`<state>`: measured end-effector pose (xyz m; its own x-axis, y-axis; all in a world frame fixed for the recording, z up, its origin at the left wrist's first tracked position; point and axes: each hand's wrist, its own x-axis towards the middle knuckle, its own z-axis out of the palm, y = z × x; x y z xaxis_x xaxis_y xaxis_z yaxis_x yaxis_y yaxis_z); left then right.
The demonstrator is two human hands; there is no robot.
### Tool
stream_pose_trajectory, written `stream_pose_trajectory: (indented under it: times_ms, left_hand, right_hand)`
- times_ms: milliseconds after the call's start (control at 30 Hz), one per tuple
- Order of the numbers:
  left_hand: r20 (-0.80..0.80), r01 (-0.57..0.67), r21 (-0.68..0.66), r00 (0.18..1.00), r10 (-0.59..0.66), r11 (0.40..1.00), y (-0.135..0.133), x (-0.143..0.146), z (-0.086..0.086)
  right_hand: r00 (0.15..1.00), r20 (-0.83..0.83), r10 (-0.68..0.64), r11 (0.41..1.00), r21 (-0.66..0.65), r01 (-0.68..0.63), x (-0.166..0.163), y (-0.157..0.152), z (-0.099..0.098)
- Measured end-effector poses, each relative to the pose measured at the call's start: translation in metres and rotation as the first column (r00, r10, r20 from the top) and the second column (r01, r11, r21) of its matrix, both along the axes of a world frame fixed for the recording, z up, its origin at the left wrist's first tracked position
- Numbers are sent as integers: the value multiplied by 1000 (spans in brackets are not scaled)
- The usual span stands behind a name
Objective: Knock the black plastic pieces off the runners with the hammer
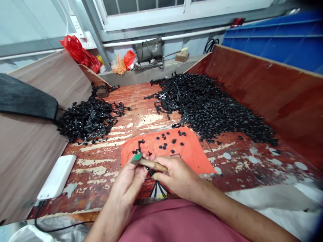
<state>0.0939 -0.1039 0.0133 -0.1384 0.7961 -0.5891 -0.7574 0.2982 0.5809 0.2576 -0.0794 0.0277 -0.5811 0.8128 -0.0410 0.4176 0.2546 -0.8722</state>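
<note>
My left hand [128,179] is closed around a black plastic part [139,147] whose arm and knobbed end stick out past the fingers. In my right hand [174,173] is a wooden stick-like tool [153,164], held level across the work. A green patch [136,158] shows at its left end, by my left fingers; I cannot tell whether it belongs to the tool or covers a finger. Both hands are close together over an orange cloth [199,158]. Several small black round caps [173,141] lie scattered on that cloth, just beyond my hands.
A large heap of black parts [202,101] covers the right back, with a smaller pile [88,117] on the left. Wooden boards [257,90] wall both sides. A white power bank [57,176] with a cable lies left. A dark padded arm [27,97] juts in.
</note>
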Motion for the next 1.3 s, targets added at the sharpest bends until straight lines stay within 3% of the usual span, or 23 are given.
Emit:
stream_pose_trajectory:
  times_ms: [67, 133, 200, 267, 300, 333, 400, 500, 733, 800, 867, 933, 1000, 1100, 1233, 1300]
  left_hand:
    - [-72, 77, 20, 995, -75, 997, -9, -5, 1]
    - [-267, 234, 19, 938, -221, 972, -21, -20, 3]
    - [-607, 328, -22, 746, -273, 945, -35, -38, 7]
    - [-863, 291, -5, 483, -152, 957, -47, -51, 12]
    - [-912, 291, 13, 396, -108, 957, -51, -54, 14]
    - [-925, 331, 18, 364, -110, 944, -54, -53, 15]
    - [-894, 485, -9, 387, -224, 874, -56, -44, 15]
    - [-859, 634, -41, 373, -352, 772, -51, -28, 10]
    - [-961, 531, -96, 171, -217, 842, -39, -44, 11]
    - [-935, 555, -105, 229, -272, 825, -41, -47, 15]
    - [-834, 576, -54, 423, -354, 816, -43, -41, 19]
    - [-655, 524, 24, 651, -383, 851, -41, -30, 20]
    - [-514, 448, 70, 782, -353, 891, -37, -21, 18]
    - [-522, 353, 78, 811, -264, 932, -29, -27, 14]
    - [-599, 236, 36, 783, -168, 971, -27, -64, 7]
    - [-564, 201, 0, 809, -166, 979, -30, -81, 3]
  right_hand:
    - [1000, 27, -15, 1000, 21, 15, 1, -2, 2]
    - [999, 43, -17, 999, 35, 16, 8, -4, 7]
    - [998, 59, 3, 998, 61, -6, 17, -6, 14]
    - [995, 83, 46, 995, 87, -53, 23, -9, 20]
    - [994, 82, 77, 992, 92, -85, 23, -10, 22]
    - [992, 65, 112, 989, 93, -118, 22, -11, 24]
    - [987, 6, 162, 983, 86, -162, 18, -10, 23]
    - [988, -27, 154, 986, 65, -152, 10, -4, 17]
    - [996, -3, 85, 995, 61, -85, 2, 19, 24]
    - [995, -17, 97, 993, 73, -95, -2, 23, 30]
    - [992, -31, 121, 991, 65, -119, -7, 25, 33]
    - [991, -17, 132, 989, 66, -130, -11, 25, 34]
    - [989, 19, 148, 984, 102, -149, -12, 27, 32]
    - [983, 124, 137, 968, 195, -160, -8, 38, 23]
    - [904, 403, -142, 903, 426, -48, -4, 58, 3]
    - [868, 470, -159, 868, 486, -105, -9, 61, -8]
